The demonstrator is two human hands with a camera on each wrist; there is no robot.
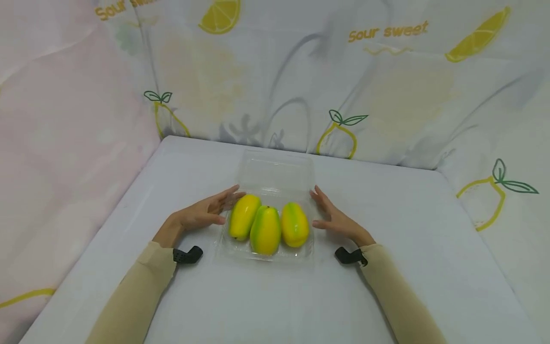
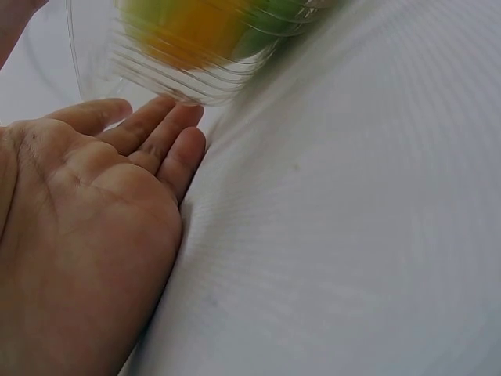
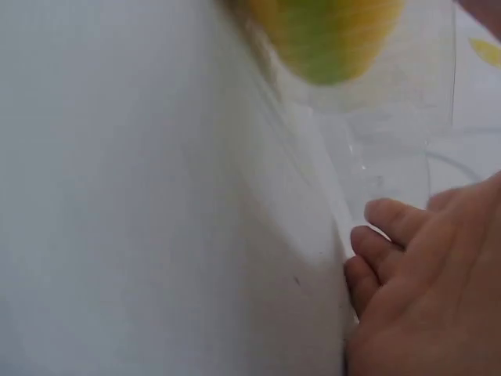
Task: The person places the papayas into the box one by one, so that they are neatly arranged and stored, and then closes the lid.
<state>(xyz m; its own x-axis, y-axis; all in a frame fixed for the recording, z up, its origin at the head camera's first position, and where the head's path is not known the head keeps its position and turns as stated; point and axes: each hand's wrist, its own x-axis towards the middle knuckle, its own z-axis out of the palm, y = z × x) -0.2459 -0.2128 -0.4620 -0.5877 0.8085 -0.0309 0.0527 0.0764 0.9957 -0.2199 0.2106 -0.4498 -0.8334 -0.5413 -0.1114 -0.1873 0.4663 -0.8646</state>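
Note:
A clear plastic clamshell box (image 1: 240,249) lies in the middle of the table, its lid (image 1: 276,173) laid back toward the wall. Inside sit three yellow-green fruits that look like mangoes: a left one (image 1: 245,217), a middle one (image 1: 265,231) and a right one (image 1: 295,224). My left hand (image 1: 201,213) is at the box's left side, fingers extended and fingertips right at its wall. On the opposite side, my right hand (image 1: 339,222) has its fingers extended toward the box's right wall. In both wrist views the palms show bare.
The white table (image 1: 408,286) stretches around the box, with its back edge against a lemon-printed cloth wall (image 1: 266,71). A pinkish cloth (image 1: 77,143) hangs along the left. A black wrist camera sits at each sleeve cuff.

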